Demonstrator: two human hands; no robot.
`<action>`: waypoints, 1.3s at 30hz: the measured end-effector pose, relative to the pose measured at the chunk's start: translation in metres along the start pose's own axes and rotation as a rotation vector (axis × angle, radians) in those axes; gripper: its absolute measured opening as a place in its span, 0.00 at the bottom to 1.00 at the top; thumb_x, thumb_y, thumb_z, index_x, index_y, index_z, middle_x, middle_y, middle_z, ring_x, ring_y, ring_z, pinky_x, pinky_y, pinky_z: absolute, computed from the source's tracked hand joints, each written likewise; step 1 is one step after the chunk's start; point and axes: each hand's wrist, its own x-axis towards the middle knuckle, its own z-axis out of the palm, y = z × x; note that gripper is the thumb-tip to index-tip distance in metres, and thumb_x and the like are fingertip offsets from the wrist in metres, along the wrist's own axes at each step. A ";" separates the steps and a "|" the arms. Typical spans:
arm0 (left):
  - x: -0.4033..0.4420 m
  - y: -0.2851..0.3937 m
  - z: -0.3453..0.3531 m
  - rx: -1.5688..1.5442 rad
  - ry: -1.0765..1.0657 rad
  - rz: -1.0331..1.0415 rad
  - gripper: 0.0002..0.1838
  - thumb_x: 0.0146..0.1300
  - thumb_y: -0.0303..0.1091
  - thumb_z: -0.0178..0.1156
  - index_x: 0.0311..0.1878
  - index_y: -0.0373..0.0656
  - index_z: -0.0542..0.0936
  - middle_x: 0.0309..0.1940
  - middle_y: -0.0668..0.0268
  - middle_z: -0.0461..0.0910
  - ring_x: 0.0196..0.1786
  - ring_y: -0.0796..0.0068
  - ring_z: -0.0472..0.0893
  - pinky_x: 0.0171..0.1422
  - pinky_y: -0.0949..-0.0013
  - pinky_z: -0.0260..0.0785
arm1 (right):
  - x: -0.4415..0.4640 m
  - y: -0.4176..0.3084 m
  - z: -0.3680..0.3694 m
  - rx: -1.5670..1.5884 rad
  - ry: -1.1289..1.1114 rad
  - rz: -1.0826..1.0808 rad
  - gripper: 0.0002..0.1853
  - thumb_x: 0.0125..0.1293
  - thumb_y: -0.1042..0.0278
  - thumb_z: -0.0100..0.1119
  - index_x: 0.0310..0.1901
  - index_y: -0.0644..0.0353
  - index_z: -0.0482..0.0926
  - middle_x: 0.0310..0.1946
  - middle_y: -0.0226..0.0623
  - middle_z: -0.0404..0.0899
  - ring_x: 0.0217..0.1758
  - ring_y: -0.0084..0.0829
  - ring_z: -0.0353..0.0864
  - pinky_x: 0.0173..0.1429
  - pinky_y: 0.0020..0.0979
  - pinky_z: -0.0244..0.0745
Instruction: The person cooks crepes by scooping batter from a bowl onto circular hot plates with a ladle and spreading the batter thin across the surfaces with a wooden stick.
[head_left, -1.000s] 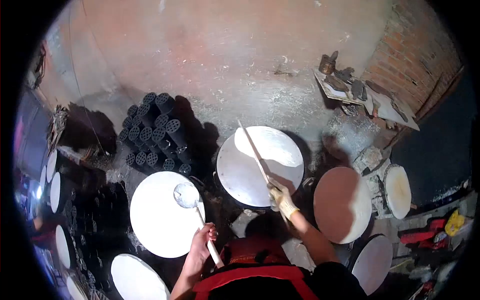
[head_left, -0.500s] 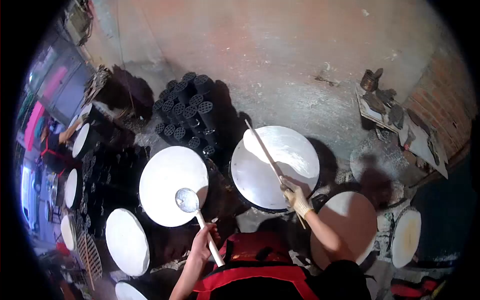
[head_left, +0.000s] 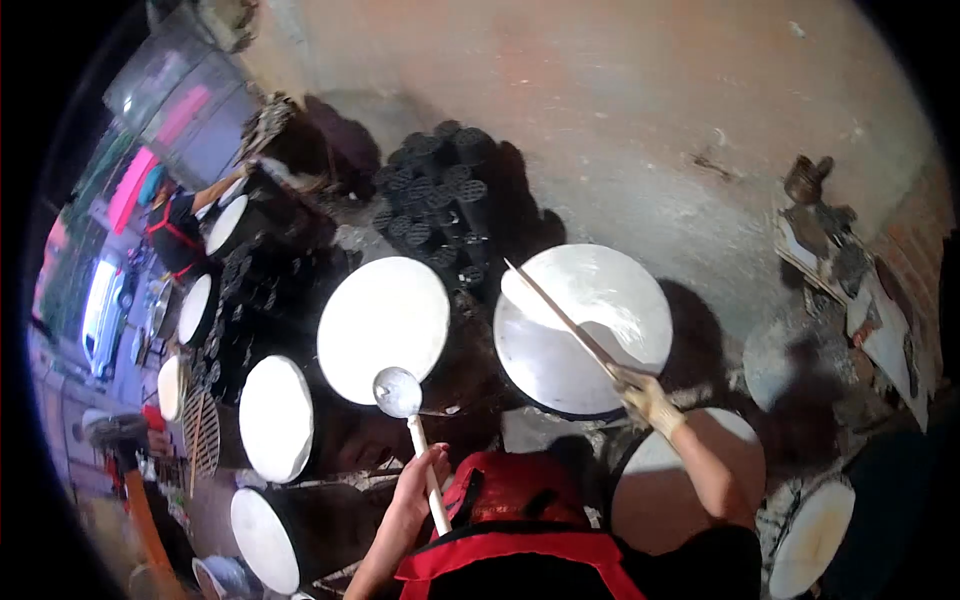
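My left hand (head_left: 413,482) is closed around the pale handle of a ladle (head_left: 398,391). The round bowl, with whitish residue in it, overlaps the lower edge of a round white disc-topped stove (head_left: 383,322); whether they touch I cannot tell. In a knitted glove, my right hand (head_left: 648,398) grips a long wooden stick (head_left: 562,317). That stick slants up and left across a round griddle (head_left: 530,365), whose surface is partly coated with a shiny white layer. Below my right forearm lies another round pale top (head_left: 670,490), partly in shadow.
Black honeycomb coal briquettes (head_left: 440,195) are stacked by the wall (head_left: 620,110). More round white tops (head_left: 276,418) line the left, beside a lattice rack (head_left: 201,435). A co-worker (head_left: 175,225) stands far left. A cluttered shelf (head_left: 815,265) is at right.
The view has turned left, so the scene sits further right and more of the co-worker shows. Both hands keep their holds on the ladle and the stick.
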 end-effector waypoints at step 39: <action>-0.001 0.105 -0.215 0.282 -0.156 -0.007 0.18 0.62 0.31 0.58 0.54 0.36 0.72 0.38 0.67 0.77 0.41 0.77 0.76 0.48 0.74 0.69 | 0.107 0.063 0.339 -0.121 0.901 -0.689 0.21 0.66 0.68 0.50 0.60 0.58 0.66 0.39 0.38 0.74 0.33 0.26 0.71 0.32 0.25 0.66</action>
